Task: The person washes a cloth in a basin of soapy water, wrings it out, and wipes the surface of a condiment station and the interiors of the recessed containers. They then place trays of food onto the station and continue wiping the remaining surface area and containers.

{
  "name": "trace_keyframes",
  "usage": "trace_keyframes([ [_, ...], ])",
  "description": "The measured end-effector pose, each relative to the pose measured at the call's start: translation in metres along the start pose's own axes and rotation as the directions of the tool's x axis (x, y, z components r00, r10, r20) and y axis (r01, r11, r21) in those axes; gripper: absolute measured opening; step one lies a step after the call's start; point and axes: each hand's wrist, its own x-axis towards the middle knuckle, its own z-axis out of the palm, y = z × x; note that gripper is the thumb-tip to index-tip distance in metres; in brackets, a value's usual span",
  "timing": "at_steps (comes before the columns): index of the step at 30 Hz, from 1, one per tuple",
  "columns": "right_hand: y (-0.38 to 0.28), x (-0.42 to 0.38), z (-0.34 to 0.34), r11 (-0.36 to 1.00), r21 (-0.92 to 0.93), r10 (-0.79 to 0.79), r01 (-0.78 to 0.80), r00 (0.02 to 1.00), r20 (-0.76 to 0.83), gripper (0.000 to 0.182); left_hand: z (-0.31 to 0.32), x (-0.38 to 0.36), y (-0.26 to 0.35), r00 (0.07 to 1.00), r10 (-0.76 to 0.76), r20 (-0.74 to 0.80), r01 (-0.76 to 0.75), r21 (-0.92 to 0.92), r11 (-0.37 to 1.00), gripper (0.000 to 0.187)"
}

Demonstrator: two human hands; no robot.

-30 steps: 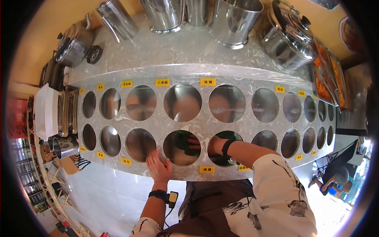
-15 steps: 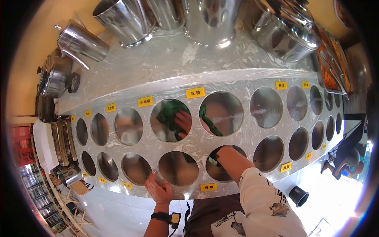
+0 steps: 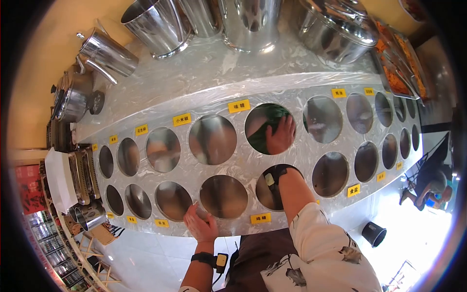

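Note:
My right arm goes down through a front-row round hole in the grey marbled counter (image 3: 209, 168). Below the counter top, my right hand (image 3: 282, 136) shows through a back-row hole, its fingers pressed on a crumpled green cloth (image 3: 277, 116). Part of that cloth is hidden by the hand and the hole's rim. At the counter's front edge my left hand (image 3: 202, 225) rests, holding nothing, thumb and fingers apart. Its fingertips touch the rim of another front-row hole (image 3: 173, 200). A black band with a small box (image 3: 221, 263) is on the left wrist.
Yellow labels (image 3: 239, 105) mark the two rows of holes. Steel pitchers (image 3: 155, 29), a lidded pot (image 3: 335, 34) and a tray of red food (image 3: 396, 61) stand along the back. A black bin (image 3: 373, 234) is on the floor at right, near another person (image 3: 433, 190).
My right hand and the green cloth have moved right, from one back-row hole to the neighbouring one. My left hand stays at the front edge. The view has shifted slightly.

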Motion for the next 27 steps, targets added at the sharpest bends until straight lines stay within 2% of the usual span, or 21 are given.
trace_keyframes([
  [1,0.014,-0.006,0.012,0.986,0.153,0.088,-0.072,0.990,-0.106,0.067,-0.001,0.000,0.001,1.000,-0.003,-0.002,0.003,0.003,1.000,0.054],
  [2,0.035,-0.014,0.030,0.987,0.146,0.084,-0.066,0.989,-0.119,0.067,-0.001,0.000,0.002,1.000,-0.004,-0.003,0.004,0.003,1.000,0.053],
  [3,0.060,-0.024,0.051,0.930,0.354,0.155,-0.098,0.978,-0.136,0.066,-0.001,-0.001,0.002,1.000,0.007,-0.004,-0.007,-0.011,1.000,0.053],
  [4,0.061,-0.025,0.042,0.830,0.545,0.226,-0.115,0.964,-0.140,0.066,-0.002,-0.001,0.002,1.000,-0.003,0.003,0.003,-0.006,1.000,0.053],
  [5,0.065,-0.027,0.030,0.837,0.537,0.224,-0.106,0.961,-0.160,0.066,-0.002,0.000,0.002,1.000,-0.012,0.007,0.012,-0.002,1.000,0.052],
  [6,0.070,-0.030,0.016,0.882,0.426,0.196,-0.202,0.979,0.060,0.062,-0.002,0.001,0.003,1.000,0.003,0.004,-0.003,-0.019,1.000,0.052],
  [7,0.061,-0.030,-0.011,0.917,0.291,0.189,-0.271,0.941,0.280,0.058,-0.003,0.001,0.004,1.000,-0.014,0.008,0.014,-0.013,1.000,0.052],
  [8,0.046,-0.031,-0.041,0.941,0.143,0.204,-0.307,0.850,0.485,0.053,-0.004,0.000,0.004,0.999,-0.031,0.010,0.031,-0.006,1.000,0.052],
  [9,0.031,-0.031,-0.070,0.952,-0.011,0.237,-0.307,0.713,0.660,0.050,-0.005,0.001,0.003,1.000,-0.019,0.002,0.019,-0.019,1.000,0.052],
  [11,0.013,-0.038,-0.104,0.931,-0.301,0.356,-0.206,0.329,0.875,0.043,-0.004,0.000,0.002,1.000,-0.021,-0.002,0.021,-0.023,0.999,0.052],
  [12,0.023,-0.046,-0.095,0.929,-0.306,0.362,-0.209,0.340,0.868,0.043,-0.003,-0.001,0.001,1.000,-0.013,-0.003,0.013,-0.035,0.999,0.052],
  [14,0.048,-0.059,-0.059,0.963,-0.258,0.148,0.075,0.652,0.744,0.036,0.002,-0.002,-0.003,0.999,0.001,-0.049,-0.001,-0.003,1.000,0.052],
  [15,0.045,-0.062,-0.054,0.936,-0.246,0.032,0.254,0.633,0.774,0.036,0.003,-0.003,-0.002,0.999,0.010,-0.051,-0.011,-0.008,1.000,0.052],
  [16,0.029,-0.060,-0.069,0.936,-0.249,0.034,0.247,0.641,0.767,0.036,0.002,-0.003,-0.002,0.998,0.010,-0.058,-0.010,0.000,1.000,0.052],
  [18,-0.014,-0.049,-0.122,0.952,-0.299,0.220,0.063,0.537,0.814,0.034,0.002,-0.001,-0.001,0.997,0.017,-0.070,-0.016,0.007,1.000,0.052],
  [19,0.001,-0.075,-0.121,0.966,-0.257,0.190,-0.038,0.777,0.600,0.030,0.002,-0.001,-0.001,0.997,0.020,-0.071,-0.019,0.007,1.000,0.053],
  [20,0.007,-0.081,-0.140,0.965,-0.258,0.194,-0.042,0.778,0.598,0.030,0.002,-0.002,-0.001,0.997,0.020,-0.070,-0.020,0.008,1.000,0.053],
  [22,0.005,-0.078,-0.202,0.980,0.190,-0.178,0.055,0.664,0.726,0.030,0.002,-0.002,-0.001,0.998,0.012,-0.063,-0.012,0.004,1.000,0.053],
  [24,0.023,-0.051,-0.234,0.995,0.085,-0.044,-0.043,0.587,0.809,0.024,0.003,-0.002,-0.001,0.999,-0.006,-0.048,0.006,0.004,1.000,0.053],
  [26,0.058,-0.024,-0.246,0.997,0.038,-0.076,0.071,0.693,0.717,0.019,0.004,-0.002,-0.001,0.996,0.038,-0.085,-0.037,0.009,0.999,0.053],
  [27,0.076,-0.014,-0.246,0.997,0.036,-0.075,0.070,0.689,0.721,0.019,0.004,-0.003,-0.001,0.996,0.034,-0.081,-0.033,0.009,0.999,0.053],
])
